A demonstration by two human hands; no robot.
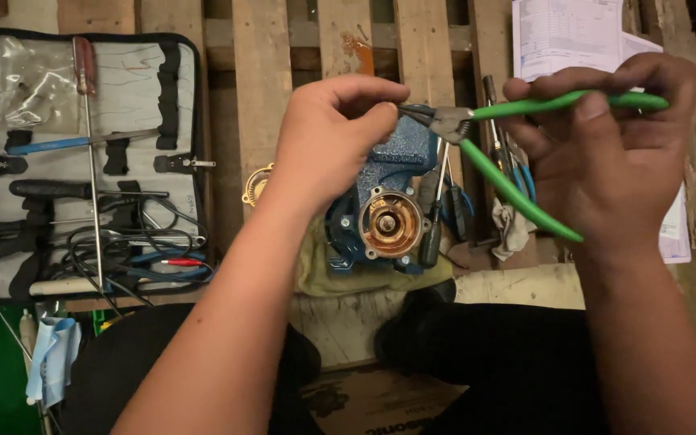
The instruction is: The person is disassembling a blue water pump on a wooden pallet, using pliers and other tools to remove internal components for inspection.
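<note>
Head view, from where I sit: at far left an open tool roll [82, 161] lies on the wooden pallet [259, 48], with a red-handled screwdriver [86, 121] across it and a tangle of black leads below. Moving right, my left hand [328, 133] is curled nearly closed, thumb and forefinger pinched at the tips of the green-handled pliers [517, 145]; whether something tiny sits between those fingertips I cannot tell. Below that hand a blue pump body [384, 209] rests on an olive cloth [364, 274], its coppery round face turned up at me. Further right, my right hand [606, 145] is wrapped around both green handles, which stand spread apart. The pliers are held in the air above the pump. I judge them light, stiff steel with grippy sleeves; best held mid-handle as now. The fine tips look slippery for anything small. A printed paper sheet [565, 32] lies behind.
</note>
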